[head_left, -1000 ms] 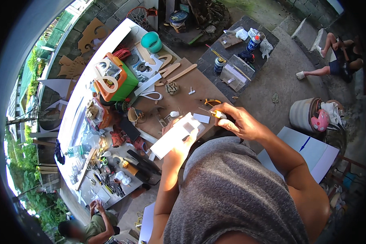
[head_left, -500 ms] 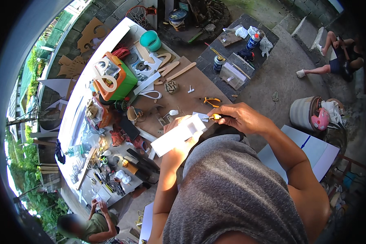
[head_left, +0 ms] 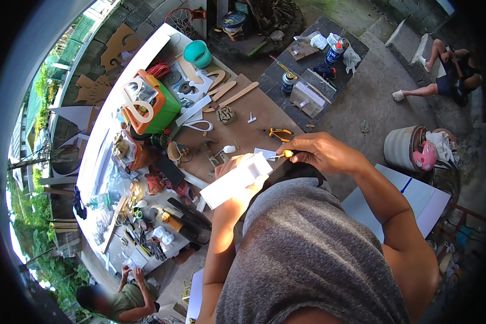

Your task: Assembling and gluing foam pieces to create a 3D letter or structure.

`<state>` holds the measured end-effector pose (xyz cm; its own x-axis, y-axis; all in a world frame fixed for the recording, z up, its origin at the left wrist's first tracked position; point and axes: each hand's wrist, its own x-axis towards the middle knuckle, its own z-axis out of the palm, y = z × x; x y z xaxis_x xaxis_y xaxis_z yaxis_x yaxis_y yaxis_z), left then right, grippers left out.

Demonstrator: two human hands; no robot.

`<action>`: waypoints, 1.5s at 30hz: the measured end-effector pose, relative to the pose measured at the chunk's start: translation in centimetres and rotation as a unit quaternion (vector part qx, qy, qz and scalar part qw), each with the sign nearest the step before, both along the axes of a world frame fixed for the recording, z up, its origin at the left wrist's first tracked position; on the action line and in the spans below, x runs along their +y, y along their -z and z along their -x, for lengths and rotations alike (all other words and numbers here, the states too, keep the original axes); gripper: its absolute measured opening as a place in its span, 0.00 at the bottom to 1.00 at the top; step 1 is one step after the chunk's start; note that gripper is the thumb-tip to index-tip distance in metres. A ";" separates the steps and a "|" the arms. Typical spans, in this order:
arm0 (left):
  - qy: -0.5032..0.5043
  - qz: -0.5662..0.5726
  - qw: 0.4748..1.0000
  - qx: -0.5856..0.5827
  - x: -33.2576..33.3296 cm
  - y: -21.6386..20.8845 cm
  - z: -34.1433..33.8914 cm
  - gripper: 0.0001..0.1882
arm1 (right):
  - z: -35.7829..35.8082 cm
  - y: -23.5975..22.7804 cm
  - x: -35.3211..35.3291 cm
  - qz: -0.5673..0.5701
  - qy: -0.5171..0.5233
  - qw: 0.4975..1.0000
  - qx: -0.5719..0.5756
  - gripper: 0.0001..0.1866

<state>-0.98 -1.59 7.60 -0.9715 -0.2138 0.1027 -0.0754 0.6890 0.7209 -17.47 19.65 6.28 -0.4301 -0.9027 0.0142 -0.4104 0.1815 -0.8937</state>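
Observation:
My left hand (head_left: 234, 204) is closed around a long white box-shaped piece (head_left: 228, 189), held in front of my body. A recess shows near the piece's right end, in bright light. In my right hand (head_left: 325, 154) a small tool with a yellow handle (head_left: 287, 154) is pinched between thumb and fingers. Its thin metal tip points left at the right end of the white piece; I cannot tell whether they touch. Just behind, a thin white flat piece (head_left: 265, 153) shows. Orange-handled pliers (head_left: 281, 133) lie on the brown board beyond my right hand.
The brown board (head_left: 254, 110) bears wooden strips, a roll of tape (head_left: 225, 114) and a white bit. A green-orange bin (head_left: 164, 110) and teal bucket (head_left: 197, 54) stand left. Spray cans (head_left: 333, 53) stand on a dark table. One person (head_left: 129, 302) works lower left; another (head_left: 451, 81) sits right.
The yellow-handled tool and my right hand have shifted very slightly. My left hand keeps the white piece in nearly the same place.

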 end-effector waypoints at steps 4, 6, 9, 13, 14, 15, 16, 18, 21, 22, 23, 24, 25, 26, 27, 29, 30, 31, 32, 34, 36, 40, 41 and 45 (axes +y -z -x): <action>-0.024 -0.015 0.999 0.022 0.0 0.3 -0.3 0.25 | 0.2 -0.4 0.8 0.015 -0.043 0.999 0.026 0.19; -0.013 -0.012 1.000 0.006 -0.2 0.1 -0.2 0.25 | 0.3 -0.8 0.8 -0.009 -0.023 1.000 -0.011 0.18; 0.003 0.008 1.000 -0.009 0.0 -0.2 0.0 0.24 | 0.5 -0.3 0.3 -0.008 0.003 1.000 -0.009 0.18; 0.011 0.027 1.000 0.000 -0.1 -0.2 0.0 0.24 | 0.4 0.0 0.1 -0.006 -0.012 1.000 0.014 0.19; 0.009 0.027 1.000 -0.001 -0.1 0.0 -0.1 0.24 | 0.5 -0.2 0.3 -0.008 -0.026 0.999 0.016 0.18; -0.001 0.006 1.000 0.000 -0.2 0.4 -0.2 0.24 | 0.5 -0.3 0.5 -0.009 -0.041 0.999 0.018 0.18; -0.008 -0.016 1.000 0.002 -0.2 0.6 -0.2 0.24 | 0.5 -0.3 0.6 -0.009 -0.041 0.999 0.018 0.18; -0.008 -0.012 1.000 0.008 -0.4 0.4 -0.2 0.24 | 0.4 -0.2 0.8 -0.001 -0.051 0.999 0.002 0.22; -0.002 -0.001 1.000 0.003 -0.3 0.4 -0.1 0.25 | 0.8 -0.1 0.3 0.003 -0.018 1.000 -0.017 0.17; 0.005 0.008 1.000 -0.009 -0.3 0.4 0.0 0.25 | 0.8 0.0 0.2 0.003 -0.016 1.000 -0.017 0.17; 0.007 0.009 1.000 -0.009 -0.3 0.2 0.0 0.25 | 0.8 0.3 0.0 0.002 -0.015 1.000 -0.009 0.17; 0.000 0.010 1.000 -0.012 -0.1 0.0 0.0 0.25 | 0.8 0.5 -0.1 0.001 -0.013 1.000 0.000 0.17; -0.008 0.012 1.000 -0.015 0.1 -0.1 0.0 0.25 | 0.8 0.4 -0.2 0.001 -0.014 1.000 0.000 0.17; -0.008 0.011 1.000 -0.016 0.1 -0.1 0.0 0.25 | 0.8 0.3 -0.2 0.002 -0.018 1.000 0.003 0.17; -0.005 0.003 1.000 -0.016 0.1 -0.1 0.0 0.25 | 0.8 0.3 -0.2 0.004 -0.021 1.000 0.007 0.18; -0.004 -0.005 1.000 -0.016 -0.1 0.1 0.0 0.26 | 0.8 0.4 0.3 0.010 -0.036 0.999 0.020 0.18; -0.002 -0.005 1.000 -0.015 -0.2 0.4 -0.1 0.26 | 0.8 0.5 0.5 0.016 -0.050 0.998 0.034 0.18; 0.002 -0.005 1.000 -0.013 -0.3 0.6 -0.1 0.26 | 0.8 0.3 0.5 0.016 -0.049 0.998 0.034 0.18; 0.002 -0.005 1.000 -0.013 -0.3 0.5 -0.1 0.26 | 0.8 0.1 0.5 0.013 -0.045 0.998 0.029 0.18; 0.000 -0.014 1.000 0.001 -0.2 0.4 -0.2 0.25 | 0.8 -0.2 0.4 0.010 -0.041 0.999 0.024 0.18; 0.007 0.005 1.000 0.012 -0.1 0.6 -0.1 0.24 | 0.9 -0.4 0.0 0.001 -0.014 1.000 0.004 0.19; 0.010 0.010 1.000 0.004 -0.1 0.4 -0.1 0.25 | 0.9 0.0 -0.1 -0.012 -0.024 1.000 -0.015 0.19; 0.008 0.011 1.000 0.004 0.0 0.5 -0.2 0.25 | 0.8 0.1 0.2 -0.001 -0.036 0.999 0.017 0.19; 0.001 -0.006 1.000 -0.006 0.0 0.6 -0.3 0.24 | 0.8 0.2 0.8 0.027 -0.059 0.997 0.048 0.18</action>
